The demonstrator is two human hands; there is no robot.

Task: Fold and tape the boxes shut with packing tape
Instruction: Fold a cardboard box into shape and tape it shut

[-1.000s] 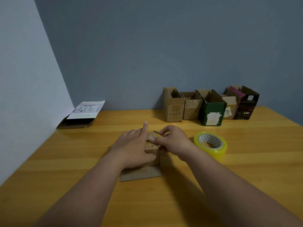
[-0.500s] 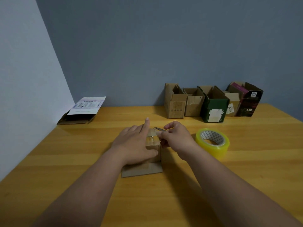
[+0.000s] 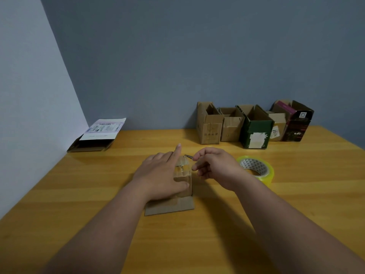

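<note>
**Tape cut at the small box**

Cardboard lay nearest me: the small box (image 3: 182,186) sat on the desk (image 3: 79,194) with its near flap spread flat toward me. My left hand (image 3: 160,175) rested on top of it, fingers straight and pressing down, index finger pointing away, holding down a strip of clear tape (image 3: 181,168) across the top seam. Just right of the box my right hand (image 3: 215,168) had curled fingers pinching a thin metal blade (image 3: 188,156), whose tip sat at the far top edge of the box.

Compared with a second ago, the right hand had lifted slightly off the box and drawn a little to the right, while the left had not moved. I judged the strip was being severed or was just freed, so smoothing its end down would come next.

Beyond the right hand, the yellow tape roll (image 3: 256,171) lay flat. Further back, a row of open boxes (image 3: 254,125) stood against the wall, untaped by the look of them, and a flattened carton (image 3: 98,135) lay in the left corner.
</note>
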